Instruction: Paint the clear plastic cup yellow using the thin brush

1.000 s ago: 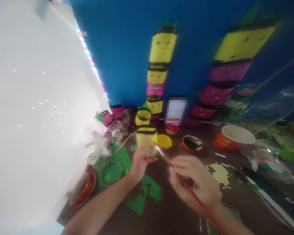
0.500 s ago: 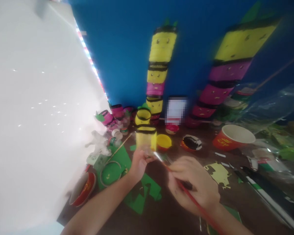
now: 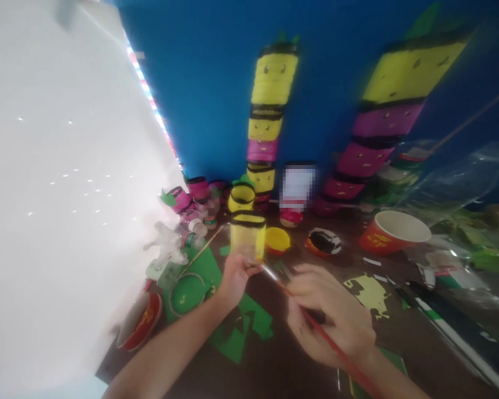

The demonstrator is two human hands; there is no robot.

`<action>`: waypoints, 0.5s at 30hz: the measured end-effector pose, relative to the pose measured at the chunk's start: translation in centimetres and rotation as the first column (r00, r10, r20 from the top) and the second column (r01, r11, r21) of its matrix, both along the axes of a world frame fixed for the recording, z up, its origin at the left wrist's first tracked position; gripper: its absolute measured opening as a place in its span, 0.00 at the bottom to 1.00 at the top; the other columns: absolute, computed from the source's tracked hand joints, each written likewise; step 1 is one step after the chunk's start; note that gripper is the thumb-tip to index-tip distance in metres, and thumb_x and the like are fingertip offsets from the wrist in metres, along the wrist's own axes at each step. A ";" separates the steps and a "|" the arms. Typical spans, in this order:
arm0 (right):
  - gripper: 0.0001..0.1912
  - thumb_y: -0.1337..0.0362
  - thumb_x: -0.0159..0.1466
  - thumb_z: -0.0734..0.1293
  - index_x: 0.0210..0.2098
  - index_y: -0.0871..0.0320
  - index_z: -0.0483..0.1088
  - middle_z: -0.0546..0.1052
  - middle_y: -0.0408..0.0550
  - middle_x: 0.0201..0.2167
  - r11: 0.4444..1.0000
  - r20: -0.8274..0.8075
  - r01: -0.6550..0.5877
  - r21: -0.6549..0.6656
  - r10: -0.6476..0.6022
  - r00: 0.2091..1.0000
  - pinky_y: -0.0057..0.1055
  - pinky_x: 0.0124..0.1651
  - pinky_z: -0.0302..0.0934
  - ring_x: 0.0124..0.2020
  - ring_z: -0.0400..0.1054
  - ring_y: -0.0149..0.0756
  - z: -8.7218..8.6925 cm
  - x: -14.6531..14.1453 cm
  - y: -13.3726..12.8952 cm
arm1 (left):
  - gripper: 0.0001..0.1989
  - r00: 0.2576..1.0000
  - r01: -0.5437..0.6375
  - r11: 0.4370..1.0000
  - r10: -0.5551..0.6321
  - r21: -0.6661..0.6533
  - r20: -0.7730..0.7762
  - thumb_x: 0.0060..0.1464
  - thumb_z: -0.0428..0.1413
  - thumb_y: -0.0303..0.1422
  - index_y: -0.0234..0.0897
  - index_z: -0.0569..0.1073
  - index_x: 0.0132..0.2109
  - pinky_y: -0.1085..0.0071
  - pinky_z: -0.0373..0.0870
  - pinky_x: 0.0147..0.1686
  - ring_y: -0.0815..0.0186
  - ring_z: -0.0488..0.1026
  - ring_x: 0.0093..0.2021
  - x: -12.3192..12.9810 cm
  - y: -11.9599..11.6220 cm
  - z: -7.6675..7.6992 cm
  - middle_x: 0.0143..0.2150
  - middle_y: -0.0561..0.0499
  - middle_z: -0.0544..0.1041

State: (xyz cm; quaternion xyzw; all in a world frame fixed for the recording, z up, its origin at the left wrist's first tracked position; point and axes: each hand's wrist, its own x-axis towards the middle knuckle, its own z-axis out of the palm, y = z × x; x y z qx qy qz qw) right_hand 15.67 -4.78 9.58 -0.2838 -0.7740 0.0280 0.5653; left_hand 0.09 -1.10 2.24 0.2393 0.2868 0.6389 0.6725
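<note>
My left hand (image 3: 236, 280) is closed on the lower end of a yellow-painted plastic container (image 3: 248, 235) with a black rim. Between the fingers of my right hand (image 3: 330, 310) is a red-handled paintbrush (image 3: 322, 333), its metal collar slanting up to the left. The bristles meet the container's lower right corner, close to my left fingertips. Just right of the container stands a cup of yellow paint (image 3: 277, 240). A cup of black paint (image 3: 323, 242) sits farther right.
Green paper scraps (image 3: 233, 338) lie by my left forearm, with a red paper bowl (image 3: 143, 321) beyond. At right are a red paper cup (image 3: 393, 233), a pale yellow scrap (image 3: 370, 293) and a utility knife (image 3: 393, 282). A phone (image 3: 298, 185) and painted pots (image 3: 241, 198) stand behind.
The brush tip has shifted slightly down and right along the container's lower edge. My right hand has moved a little with it; my left hand keeps its hold.
</note>
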 end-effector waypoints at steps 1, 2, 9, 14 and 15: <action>0.12 0.79 0.50 0.64 0.24 0.55 0.63 0.71 0.40 0.21 1.000 0.006 -0.003 0.002 0.003 1.000 0.38 0.40 0.70 0.24 0.68 0.29 0.1 0.0 0.0 | 0.18 1.000 0.005 1.000 -0.005 0.004 -0.003 0.41 0.62 0.42 0.37 0.71 0.37 0.67 0.71 0.33 0.67 0.73 0.30 0.0 0.0 0.0 0.29 0.54 0.76; 0.12 0.79 0.50 0.64 0.24 0.55 0.64 0.72 0.40 0.21 1.000 0.011 0.010 0.006 -0.010 1.000 0.37 0.38 0.70 0.25 0.69 0.30 0.2 0.1 0.0 | 0.18 1.000 0.014 1.000 -0.014 0.010 -0.011 0.42 0.62 0.42 0.37 0.71 0.37 0.67 0.71 0.34 0.67 0.73 0.29 0.0 0.0 -0.1 0.29 0.54 0.76; 0.13 0.78 0.52 0.67 0.34 0.57 0.68 0.76 0.47 0.31 0.989 -0.044 0.151 -0.009 -0.151 0.988 0.36 0.40 0.71 0.37 0.73 0.36 -0.1 0.2 0.1 | 0.19 0.999 0.017 0.999 -0.016 0.027 -0.041 0.43 0.60 0.43 0.36 0.71 0.41 0.63 0.71 0.36 0.66 0.73 0.29 0.0 0.1 -0.6 0.31 0.52 0.76; 0.15 0.79 0.51 0.67 0.35 0.57 0.69 0.77 0.47 0.32 0.990 -0.072 0.141 -0.010 -0.141 0.987 0.38 0.41 0.71 0.38 0.73 0.37 -0.4 0.1 0.1 | 0.21 0.999 0.013 1.000 -0.013 0.023 -0.034 0.40 0.62 0.42 0.36 0.72 0.41 0.64 0.73 0.35 0.66 0.74 0.30 0.0 0.1 -0.7 0.33 0.51 0.77; 0.15 0.79 0.51 0.68 0.35 0.57 0.69 0.77 0.47 0.32 0.990 -0.077 0.141 -0.004 -0.141 0.987 0.38 0.41 0.71 0.37 0.73 0.37 -0.4 0.1 0.1 | 0.21 0.999 0.016 1.000 -0.015 0.024 -0.034 0.40 0.63 0.42 0.36 0.72 0.41 0.64 0.73 0.35 0.66 0.74 0.30 0.0 0.1 -0.7 0.34 0.51 0.77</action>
